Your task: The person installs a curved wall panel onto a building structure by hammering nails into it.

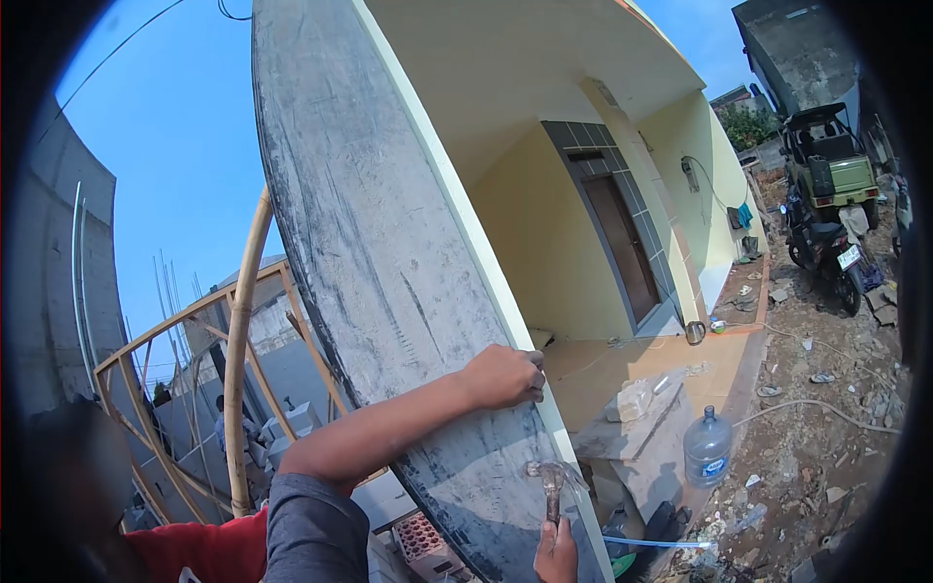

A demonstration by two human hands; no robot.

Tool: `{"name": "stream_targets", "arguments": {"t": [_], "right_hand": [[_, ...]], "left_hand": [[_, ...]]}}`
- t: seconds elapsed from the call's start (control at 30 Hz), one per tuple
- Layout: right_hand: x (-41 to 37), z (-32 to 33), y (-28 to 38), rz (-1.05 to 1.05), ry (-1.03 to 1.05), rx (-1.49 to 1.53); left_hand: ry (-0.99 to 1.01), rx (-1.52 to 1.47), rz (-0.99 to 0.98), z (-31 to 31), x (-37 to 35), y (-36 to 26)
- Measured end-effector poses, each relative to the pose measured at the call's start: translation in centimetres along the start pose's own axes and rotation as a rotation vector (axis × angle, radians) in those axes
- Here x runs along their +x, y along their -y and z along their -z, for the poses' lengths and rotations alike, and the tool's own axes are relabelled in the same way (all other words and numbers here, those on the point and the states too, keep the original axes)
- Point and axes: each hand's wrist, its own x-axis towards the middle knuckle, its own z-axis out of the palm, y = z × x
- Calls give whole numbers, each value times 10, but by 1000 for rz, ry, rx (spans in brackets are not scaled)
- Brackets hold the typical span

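Note:
A tall rough grey wall point(389, 243) with a pale yellow edge point(457, 185) rises in front of me, looking tilted in this view. My left hand point(505, 376) is closed against that edge, its arm reaching across the grey face. What its curled fingers hold, if anything, is hidden. Lower down, my right hand point(556, 556) grips the handle of a claw hammer point(551, 476). The hammer's metal head points up, close to the wall's edge and below my left hand.
At lower left is another person in a red shirt point(209, 547). A bamboo pole point(241, 369) and wooden frame point(146, 350) stand behind. To the right are a large water bottle point(708, 450), a hose point(826, 403), rubble, a motorcycle point(826, 248) and a green vehicle point(838, 175).

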Motion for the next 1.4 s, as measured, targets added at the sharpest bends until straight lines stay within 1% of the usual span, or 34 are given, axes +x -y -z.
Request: {"name": "stream_targets", "arguments": {"t": [0.03,0.1,0.13,0.2,0.23,0.3,0.33,0.37,0.4,0.43,0.5,0.53,0.57,0.63,0.7,0.77,0.97,1.07,1.13,1.2,1.27,1.33,1.4], "right_hand": [[-3,-5,20,-2,4,6],[-10,-9,55,235,-161,-380],[-7,-6,47,231,-158,-378],[-3,-2,24,260,-85,-545],[-5,-1,36,257,-77,-538],[-11,3,86,-43,47,-124],[-11,2,101,-62,51,-116],[-13,1,114,-33,16,-224],[-14,2,122,-10,-16,-334],[-14,3,124,-49,-10,-334],[-12,5,118,-7,6,-295],[-12,6,118,-49,13,-297],[-10,7,119,-43,21,-281],[-11,8,117,-69,32,-269],[-10,9,113,15,30,-281],[-9,9,114,-3,33,-284],[-11,9,114,-24,33,-234],[-10,10,110,-6,42,-255],[-9,11,106,41,22,-268],[-7,17,113,41,48,-280],[-8,23,119,39,77,-294],[-7,29,125,88,79,-319],[-6,34,141,133,65,-324]], "left_hand": [[33,-38,-21,6,-1,2],[81,-30,22,10,-6,9],[121,-21,63,12,-7,12],[162,-33,101,18,-9,15],[201,-40,135,22,-12,16],[206,-33,145,30,-15,17],[205,-33,148,31,-17,16],[229,-46,146,33,-18,17],[197,-60,137,35,-19,19],[169,-79,129,36,-20,20],[109,-135,136,41,-20,22],[56,-139,116,38,-20,28],[1,-139,98,37,-21,35],[35,-178,117,43,-20,35],[50,-200,125,44,-19,33],[30,-184,79,43,-18,34],[12,-190,65,39,-18,34],[8,-179,77,37,-20,33],[13,-164,89,37,-19,33],[43,-139,119,37,-20,34],[33,-152,107,35,-21,36],[16,-163,93,34,-22,36],[58,-124,96,32,-23,35]]}}
